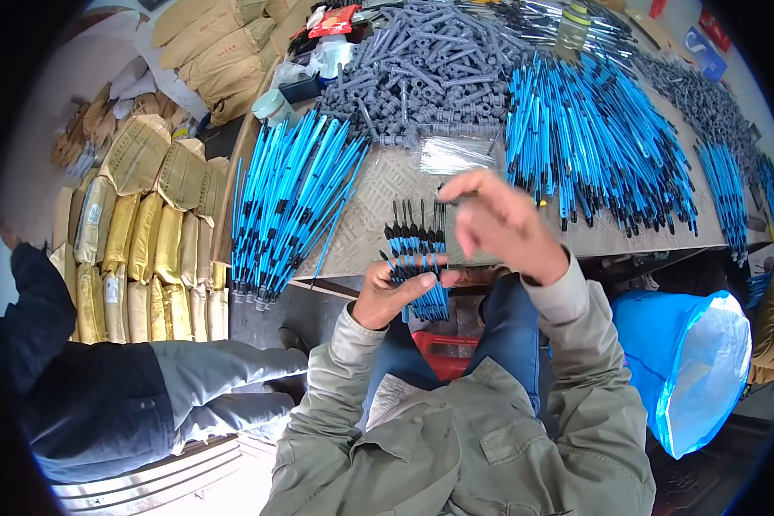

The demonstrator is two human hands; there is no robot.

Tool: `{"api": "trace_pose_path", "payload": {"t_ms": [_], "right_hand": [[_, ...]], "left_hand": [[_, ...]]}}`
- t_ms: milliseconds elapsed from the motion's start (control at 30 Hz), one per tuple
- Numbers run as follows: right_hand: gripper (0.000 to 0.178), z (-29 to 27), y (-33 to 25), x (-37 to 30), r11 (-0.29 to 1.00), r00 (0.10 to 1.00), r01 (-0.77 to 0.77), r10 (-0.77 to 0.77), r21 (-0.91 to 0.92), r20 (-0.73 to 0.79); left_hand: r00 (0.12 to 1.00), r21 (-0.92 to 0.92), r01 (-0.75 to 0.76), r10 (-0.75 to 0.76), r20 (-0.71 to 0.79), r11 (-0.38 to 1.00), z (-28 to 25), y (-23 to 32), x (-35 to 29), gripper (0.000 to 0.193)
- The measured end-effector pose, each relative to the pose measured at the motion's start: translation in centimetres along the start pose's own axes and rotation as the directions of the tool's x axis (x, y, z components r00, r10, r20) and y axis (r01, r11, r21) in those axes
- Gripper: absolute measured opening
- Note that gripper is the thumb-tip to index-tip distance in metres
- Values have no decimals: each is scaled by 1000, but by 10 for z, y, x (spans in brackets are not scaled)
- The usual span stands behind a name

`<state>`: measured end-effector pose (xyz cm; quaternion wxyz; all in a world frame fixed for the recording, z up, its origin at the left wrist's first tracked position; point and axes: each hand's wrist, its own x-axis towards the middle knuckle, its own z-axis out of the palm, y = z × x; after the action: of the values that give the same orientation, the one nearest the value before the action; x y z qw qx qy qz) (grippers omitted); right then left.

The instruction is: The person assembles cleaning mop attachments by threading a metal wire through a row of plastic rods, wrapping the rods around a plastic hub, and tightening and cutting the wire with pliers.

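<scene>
Right hand [506, 219] showing blurred; no telling whether it is pinching anything. Left hand [387, 294] covering part of blue stick bundle [428, 305], sticks overlapping too closely for counting. Red stool [447, 347] hiding mostly beneath seated person's jacket [421, 447] and legs [512, 331]. Grey plastic pile [430, 69] burying its own lower layers. Clear packet [457, 155] glinting, thin contents blending too finely for telling apart. Co-worker [99, 413] at left disappearing partly into dark lens rim.
</scene>
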<state>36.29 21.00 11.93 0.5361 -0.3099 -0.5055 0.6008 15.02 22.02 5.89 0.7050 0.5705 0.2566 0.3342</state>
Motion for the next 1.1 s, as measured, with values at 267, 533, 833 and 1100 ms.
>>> {"api": "trace_pose_path", "payload": {"t_ms": [267,533,833,1100], "right_hand": [[19,7,6,-6,818,988,48,47,-573,149],[16,5,-3,-31,362,901,271,-422,-892,103],[31,-12,0,-45,224,837,282,-532,-933,125],[34,-12,-4,-43,234,808,300,-579,-925,115]], "left_hand": [[1000,53,-30,30,-7,998,1,-7,7,24],[1000,7,-22,23,-3,1000,10,5,11,28],[999,-5,-29,29,-15,1000,13,-5,20,27],[1000,-70,-3,2,-14,998,19,-3,22,26]]}}
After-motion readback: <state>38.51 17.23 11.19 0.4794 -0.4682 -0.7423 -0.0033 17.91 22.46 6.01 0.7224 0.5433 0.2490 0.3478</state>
